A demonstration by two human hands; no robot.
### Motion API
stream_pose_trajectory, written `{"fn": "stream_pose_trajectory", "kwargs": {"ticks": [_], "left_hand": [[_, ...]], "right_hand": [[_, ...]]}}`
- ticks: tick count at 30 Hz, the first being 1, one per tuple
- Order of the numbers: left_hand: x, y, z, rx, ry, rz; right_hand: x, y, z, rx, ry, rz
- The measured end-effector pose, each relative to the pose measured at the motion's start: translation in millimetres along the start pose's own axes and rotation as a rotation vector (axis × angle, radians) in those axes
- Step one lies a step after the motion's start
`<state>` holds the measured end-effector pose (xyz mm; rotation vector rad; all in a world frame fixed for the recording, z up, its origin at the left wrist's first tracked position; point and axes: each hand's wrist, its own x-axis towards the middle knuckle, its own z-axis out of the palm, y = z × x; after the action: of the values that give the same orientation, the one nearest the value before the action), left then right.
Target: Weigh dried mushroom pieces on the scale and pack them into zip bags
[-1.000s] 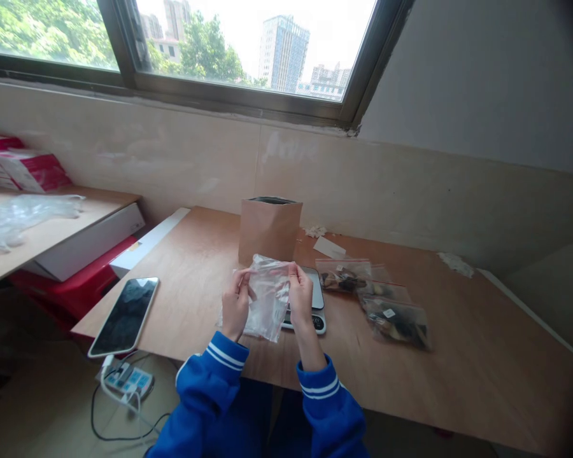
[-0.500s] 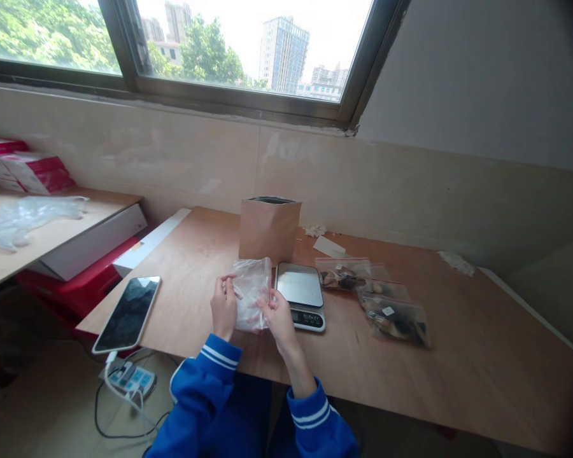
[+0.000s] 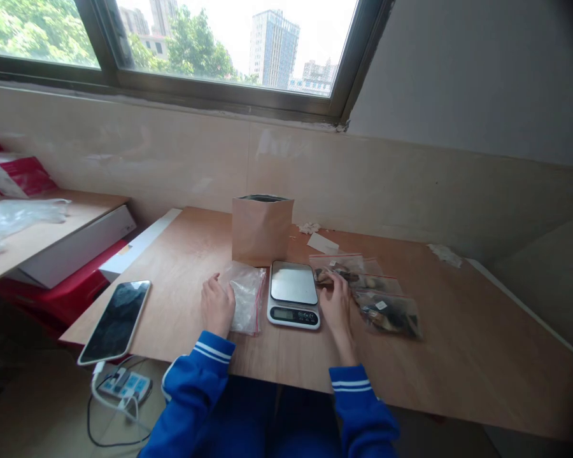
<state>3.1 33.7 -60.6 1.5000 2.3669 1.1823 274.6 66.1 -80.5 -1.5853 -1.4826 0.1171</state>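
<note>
My left hand (image 3: 218, 306) rests at the left edge of clear zip bags (image 3: 246, 298) that lie flat on the table. Its fingers are loosely bent and apart, and the thumb lies along the plastic. Just right of those bags is a kitchen scale (image 3: 293, 289) with a bare steel plate; its display is too small to read. My right hand (image 3: 335, 308) is beside the scale, fingers bent and apart, fingertips at the near side of a zip bag of brown and dark dried pieces (image 3: 346, 270). Behind the scale stands an open brown paper pouch (image 3: 261, 230).
More filled zip bags (image 3: 391, 316) lie to the right. A white card (image 3: 323, 243) and crumpled white scraps (image 3: 309, 228) are at the back. A phone (image 3: 116, 322) on a cable lies at the left edge, above a power strip (image 3: 127, 385). Another table (image 3: 90, 207) stands left.
The clear bags have gone from between both hands down onto the table. My right hand let go of them and moved right, across the scale, to the filled bag. The view shifted slightly right.
</note>
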Motion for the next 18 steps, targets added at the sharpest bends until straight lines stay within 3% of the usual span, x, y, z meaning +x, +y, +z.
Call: {"fn": "stream_pose_trajectory", "kwargs": {"ticks": [3,6,11,18], "left_hand": [[-11.7,8.9,3.3,0.090,0.041,0.133],[-22.0,13.2,13.6,0.146,-0.084,0.303],[-29.2,2.9,40.2,0.250,-0.266,0.299],[-26.1,-1.5,47.5,0.271,-0.259,0.298]], "right_hand": [[18.1,31.8,3.3,-0.372,-0.109,-0.128],[25.9,41.8,7.9,-0.567,-0.147,-0.191],[27.1,42.0,9.8,-0.552,-0.114,-0.167],[26.0,45.9,7.5,-0.365,-0.033,-0.081]]}}
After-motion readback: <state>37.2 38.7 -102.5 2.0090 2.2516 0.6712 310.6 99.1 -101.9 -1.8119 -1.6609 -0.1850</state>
